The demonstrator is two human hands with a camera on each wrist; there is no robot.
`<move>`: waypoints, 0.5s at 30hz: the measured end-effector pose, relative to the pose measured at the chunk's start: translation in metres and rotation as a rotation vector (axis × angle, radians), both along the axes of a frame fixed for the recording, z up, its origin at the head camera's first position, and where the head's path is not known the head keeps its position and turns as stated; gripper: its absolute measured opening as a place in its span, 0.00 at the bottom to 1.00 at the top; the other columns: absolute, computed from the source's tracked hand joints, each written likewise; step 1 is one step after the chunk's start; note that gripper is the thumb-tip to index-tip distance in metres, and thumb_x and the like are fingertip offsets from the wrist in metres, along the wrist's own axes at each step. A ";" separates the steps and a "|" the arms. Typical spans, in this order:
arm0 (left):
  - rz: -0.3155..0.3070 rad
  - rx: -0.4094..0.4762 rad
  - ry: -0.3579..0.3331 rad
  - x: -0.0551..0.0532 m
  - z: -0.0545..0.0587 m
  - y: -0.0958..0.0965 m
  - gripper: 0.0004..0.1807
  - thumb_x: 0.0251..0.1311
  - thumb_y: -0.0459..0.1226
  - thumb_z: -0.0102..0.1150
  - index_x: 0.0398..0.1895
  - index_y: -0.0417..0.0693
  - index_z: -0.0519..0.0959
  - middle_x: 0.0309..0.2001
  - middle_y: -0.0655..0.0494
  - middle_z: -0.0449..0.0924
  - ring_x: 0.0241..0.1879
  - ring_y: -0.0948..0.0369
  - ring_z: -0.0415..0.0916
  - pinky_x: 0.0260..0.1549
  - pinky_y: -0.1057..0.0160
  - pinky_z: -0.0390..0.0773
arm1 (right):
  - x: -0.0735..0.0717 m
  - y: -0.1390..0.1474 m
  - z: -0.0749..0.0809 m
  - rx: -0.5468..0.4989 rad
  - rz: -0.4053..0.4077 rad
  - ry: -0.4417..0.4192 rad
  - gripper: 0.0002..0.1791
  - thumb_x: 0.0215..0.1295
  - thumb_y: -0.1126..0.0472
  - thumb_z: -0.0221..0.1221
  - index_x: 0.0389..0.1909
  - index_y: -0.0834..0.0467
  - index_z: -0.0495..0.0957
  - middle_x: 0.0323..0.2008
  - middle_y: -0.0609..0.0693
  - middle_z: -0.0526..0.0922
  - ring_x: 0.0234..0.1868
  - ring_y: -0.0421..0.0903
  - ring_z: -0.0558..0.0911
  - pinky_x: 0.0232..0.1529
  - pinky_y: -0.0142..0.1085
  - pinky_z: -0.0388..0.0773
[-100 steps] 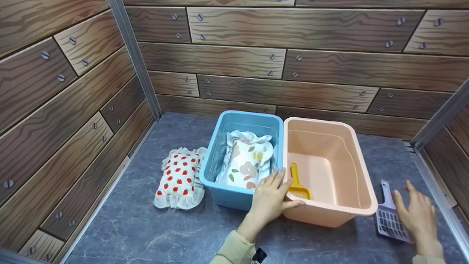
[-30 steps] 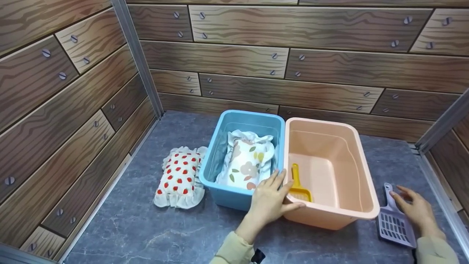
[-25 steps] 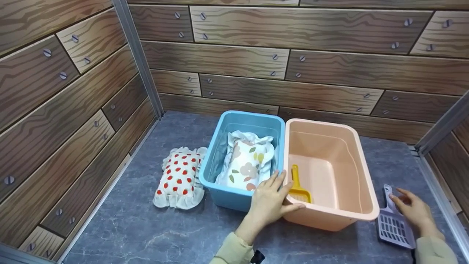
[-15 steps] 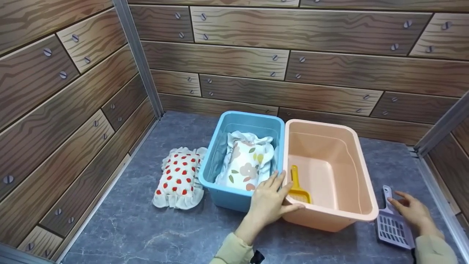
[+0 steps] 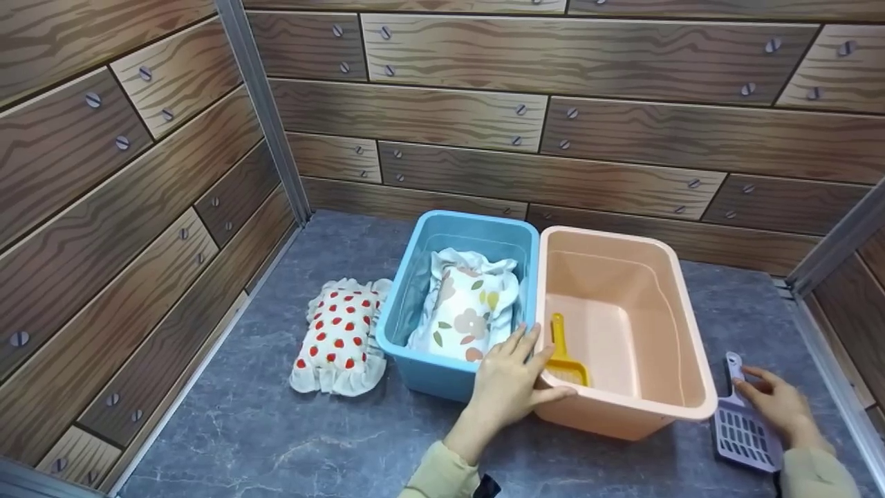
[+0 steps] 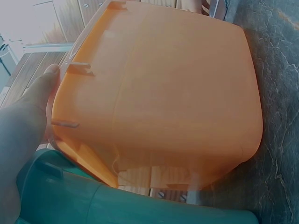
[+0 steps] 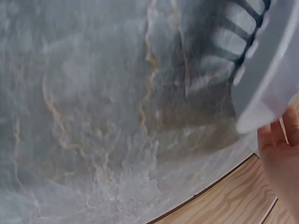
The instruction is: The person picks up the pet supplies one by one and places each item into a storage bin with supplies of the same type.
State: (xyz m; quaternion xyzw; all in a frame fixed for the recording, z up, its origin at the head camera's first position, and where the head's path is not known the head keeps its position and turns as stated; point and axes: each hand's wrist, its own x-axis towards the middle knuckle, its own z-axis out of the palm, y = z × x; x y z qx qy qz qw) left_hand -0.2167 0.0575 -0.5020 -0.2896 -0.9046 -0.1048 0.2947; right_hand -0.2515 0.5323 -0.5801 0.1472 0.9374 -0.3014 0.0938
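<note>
My left hand rests with straight, spread fingers on the adjoining rims of the blue bin and the peach bin. Its thumb lies along the peach rim, as the left wrist view also shows. To the right, my right hand pinches the handle of a lilac slotted litter scoop, which lies on the grey surface. The right wrist view shows the scoop's edge with fingertips behind it. Inside the peach bin lies a yellow litter scoop. The blue bin holds a floral ruffled pillow.
Left of the blue bin, a white ruffled pillow with strawberries lies against its side. The two bins stand side by side on the marbled grey surface. Wood-patterned walls enclose the back and sides, with metal corner posts.
My right hand was open above the lilac litter scoop; it has moved to the handle and its fingers have curled there. The left hand has kept its place on the rims.
</note>
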 end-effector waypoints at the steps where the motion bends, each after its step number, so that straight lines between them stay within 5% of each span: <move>1: -0.001 0.002 0.010 0.000 0.000 0.000 0.38 0.55 0.72 0.49 0.57 0.59 0.81 0.64 0.52 0.75 0.63 0.54 0.73 0.49 0.57 0.79 | 0.000 -0.001 0.000 0.008 -0.006 0.016 0.45 0.71 0.36 0.46 0.69 0.72 0.55 0.59 0.79 0.66 0.58 0.74 0.68 0.55 0.62 0.67; 15: 0.001 0.003 0.010 -0.001 0.000 0.001 0.37 0.55 0.72 0.50 0.57 0.60 0.81 0.64 0.52 0.74 0.63 0.54 0.72 0.49 0.57 0.79 | -0.012 -0.007 -0.002 0.047 -0.056 0.088 0.42 0.70 0.40 0.51 0.67 0.72 0.59 0.56 0.77 0.71 0.53 0.71 0.73 0.50 0.58 0.72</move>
